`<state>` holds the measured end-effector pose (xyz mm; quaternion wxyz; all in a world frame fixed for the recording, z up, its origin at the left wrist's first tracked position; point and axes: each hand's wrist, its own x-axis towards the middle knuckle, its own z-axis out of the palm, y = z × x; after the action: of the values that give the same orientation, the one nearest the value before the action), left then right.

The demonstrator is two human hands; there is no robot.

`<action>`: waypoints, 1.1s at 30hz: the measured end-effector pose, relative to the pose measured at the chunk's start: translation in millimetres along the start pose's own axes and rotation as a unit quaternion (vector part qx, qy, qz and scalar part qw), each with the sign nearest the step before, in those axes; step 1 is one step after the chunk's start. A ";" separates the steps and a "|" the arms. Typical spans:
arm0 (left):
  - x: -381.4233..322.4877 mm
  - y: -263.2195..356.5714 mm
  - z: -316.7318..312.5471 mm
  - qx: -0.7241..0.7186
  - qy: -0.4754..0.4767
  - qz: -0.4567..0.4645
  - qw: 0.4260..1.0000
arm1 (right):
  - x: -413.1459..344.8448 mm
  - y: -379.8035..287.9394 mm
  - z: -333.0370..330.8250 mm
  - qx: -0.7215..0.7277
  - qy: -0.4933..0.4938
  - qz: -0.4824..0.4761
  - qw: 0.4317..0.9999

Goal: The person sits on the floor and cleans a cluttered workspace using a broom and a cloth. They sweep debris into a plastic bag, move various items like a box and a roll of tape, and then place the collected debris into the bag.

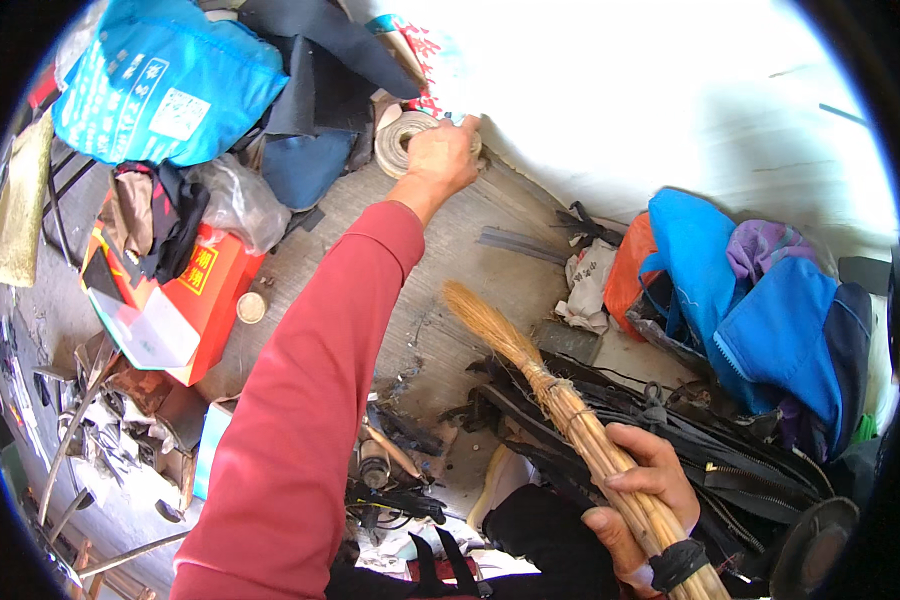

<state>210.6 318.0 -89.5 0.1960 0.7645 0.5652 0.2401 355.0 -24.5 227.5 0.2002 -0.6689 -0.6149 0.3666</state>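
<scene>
My left hand (pixel 447 155) reaches far forward in a dark red sleeve. It lies over the right part of a pale roll of strap material (pixel 391 147), fingers bent at the far rim; their undersides are hidden. My right hand (pixel 649 499) is wrapped around the handle of a straw hand broom (pixel 566 401). The broom slants up and left, its bristles (pixel 480 309) over the wooden floorboards (pixel 450 247). Black tape (pixel 676 564) binds the handle just below that hand. Dark debris (pixel 412 367) litters the boards under the bristles.
Left stand a blue printed bag (pixel 172 82) and a red box (pixel 229 281). Right lie blue cloth items (pixel 772 322) and black zippers (pixel 750 480) beside the broom. A white wall (pixel 645 90) rises beyond the boards. A grey strip (pixel 521 244) lies near it.
</scene>
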 end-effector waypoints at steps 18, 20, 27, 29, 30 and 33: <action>-4.0 -8.4 25.0 -0.001 0.033 0.009 0.999 | 10.8 6.9 16.1 0.019 0.014 -0.069 0.997; -16.2 -5.4 19.5 -0.037 0.063 0.002 0.997 | 8.3 3.3 16.8 0.020 -0.017 -0.042 0.999; -78.6 -1.3 -29.6 -0.042 0.048 0.080 0.995 | -2.5 -0.3 18.2 -0.017 -0.044 -0.082 0.996; -100.7 -13.1 -61.0 0.060 -0.109 0.063 0.990 | -7.9 -0.6 16.0 -0.032 -0.026 -0.099 0.994; -112.4 -23.7 -79.7 0.110 -0.223 0.052 0.967 | -12.6 -2.3 14.3 -0.015 -0.008 -0.033 0.999; -172.9 -57.0 -133.1 0.205 -0.265 0.045 0.941 | -17.0 -3.3 9.7 -0.010 0.032 -0.032 0.999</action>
<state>45.8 172.3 -39.7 0.1666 0.8490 0.4944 -0.0837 346.1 -42.2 227.7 0.2242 -0.6621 -0.6332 0.3322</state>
